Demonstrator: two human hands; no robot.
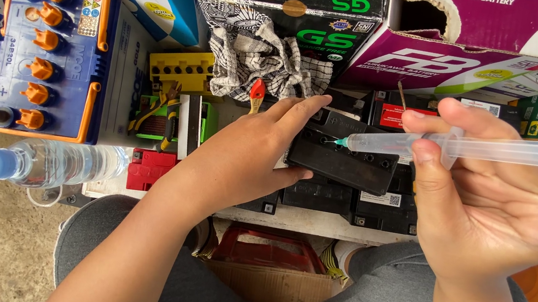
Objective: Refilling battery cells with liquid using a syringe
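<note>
Closest in, the right hand (484, 200) pinches a clear syringe (463, 145) between thumb and fingers, needle tip at the small black battery (344, 157). Beside it, the left hand (255, 152) grips that battery's left edge on the tabletop (315, 221), near a checked rag (260, 60).

Small battery (344, 155) sits mid-board (315, 221) on top of other batteries (352, 200), left hand (248, 152) gripping its left end, right hand (484, 200) to its right holding the syringe (436, 144) with the needle tip over the battery top. Behind it: checked cloth (263, 60) against the cartons (382, 27) along the far edge; brush (257, 94) just left of the left hand's fingers. Off the board's left end: large capped battery (46, 52), water bottle (45, 164) lying in front of it; pliers (166, 113) between that battery and the left hand.
</note>
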